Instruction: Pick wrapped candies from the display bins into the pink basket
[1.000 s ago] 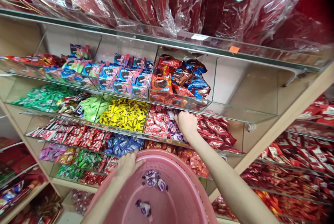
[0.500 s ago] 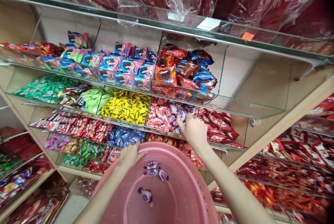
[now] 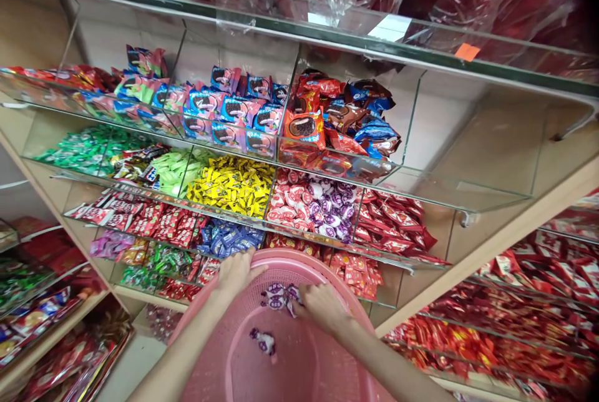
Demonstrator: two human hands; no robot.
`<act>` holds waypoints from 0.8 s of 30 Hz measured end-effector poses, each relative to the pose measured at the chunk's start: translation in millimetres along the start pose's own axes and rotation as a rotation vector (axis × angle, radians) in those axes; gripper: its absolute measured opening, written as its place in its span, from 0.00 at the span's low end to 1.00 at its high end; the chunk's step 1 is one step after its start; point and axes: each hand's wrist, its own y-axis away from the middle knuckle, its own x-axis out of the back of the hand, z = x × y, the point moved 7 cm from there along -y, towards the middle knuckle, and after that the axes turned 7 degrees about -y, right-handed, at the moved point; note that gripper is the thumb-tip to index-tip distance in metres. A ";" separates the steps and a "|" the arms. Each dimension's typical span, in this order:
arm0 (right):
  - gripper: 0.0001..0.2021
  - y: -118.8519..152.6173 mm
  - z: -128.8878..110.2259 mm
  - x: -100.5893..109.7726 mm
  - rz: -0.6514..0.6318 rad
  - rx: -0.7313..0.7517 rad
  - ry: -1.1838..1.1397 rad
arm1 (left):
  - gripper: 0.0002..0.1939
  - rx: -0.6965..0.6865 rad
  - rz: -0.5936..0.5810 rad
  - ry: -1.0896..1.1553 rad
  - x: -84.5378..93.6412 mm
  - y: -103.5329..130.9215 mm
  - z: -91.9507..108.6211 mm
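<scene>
My left hand [image 3: 236, 274] grips the far rim of a pink plastic basket [image 3: 248, 383], its fingers over the outside and its thumb along the inner edge. Inside the basket, low over the far right part, is my right hand [image 3: 322, 307]. Its fingers are curled and its fingertips meet a purple-and-white wrapped candy [image 3: 292, 297]. Right beside lie more purple-and-white candies [image 3: 275, 296] against the mesh wall. Another wrapped candy [image 3: 263, 342] rests apart on the basket floor. The inside of my right hand is hidden.
Glass shelves ahead carry purple-wrapped candies [image 3: 332, 207], yellow candies [image 3: 231, 186], red packets [image 3: 393, 218] and blue packets [image 3: 229, 238]. Packaged cookies [image 3: 304, 127] stand on the shelf above. A slanted wooden side panel [image 3: 468, 258] borders the right, with more red packets [image 3: 505, 314] beyond.
My right hand has come down from the purple candies on the shelf into the basket. My left hand stays on the rim. The view has shifted slightly.
</scene>
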 end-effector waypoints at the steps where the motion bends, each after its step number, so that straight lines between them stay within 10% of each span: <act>1: 0.14 -1.9 1.9 -6.2 -0.015 -0.001 0.001 | 0.33 0.001 0.002 -0.004 0.0 -0.1 -0.1; 15: 0.15 -10.3 4.6 -41.6 -0.047 -0.116 -0.016 | 0.31 0.001 -0.004 -0.014 -0.2 0.3 0.1; 24: 0.19 -0.8 -83.0 -47.0 -0.141 0.146 -0.150 | 0.32 0.008 -0.001 -0.007 0.2 1.0 -0.1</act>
